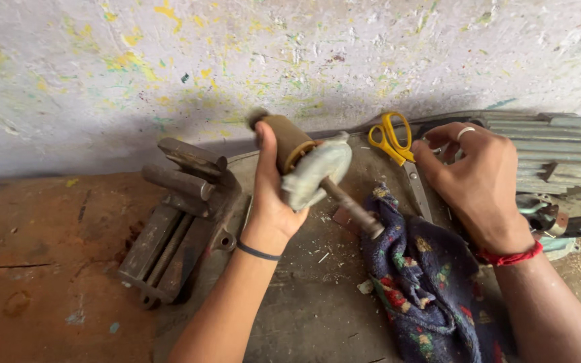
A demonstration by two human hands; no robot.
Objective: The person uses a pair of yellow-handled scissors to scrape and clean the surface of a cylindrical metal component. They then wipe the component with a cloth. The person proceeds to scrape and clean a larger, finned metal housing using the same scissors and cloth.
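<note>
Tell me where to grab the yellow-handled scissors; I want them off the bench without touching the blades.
Take the yellow-handled scissors by the yellow finger loops, coming from the wall side. The loops lie toward the wall with the grey blades pointing back at the person, beside the patterned dark cloth. The right hand is already next to them.

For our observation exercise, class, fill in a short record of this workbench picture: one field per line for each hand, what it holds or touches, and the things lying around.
Left hand: raised, gripping a motor part with a brown cylinder, grey housing and protruding shaft
Right hand: palm down on the bench, fingers beside the yellow-handled scissors
Cloth: dark, floral, lying below the shaft tip
Vise: grey metal, left of the left hand
Surface: worn bench against a paint-speckled wall
</note>
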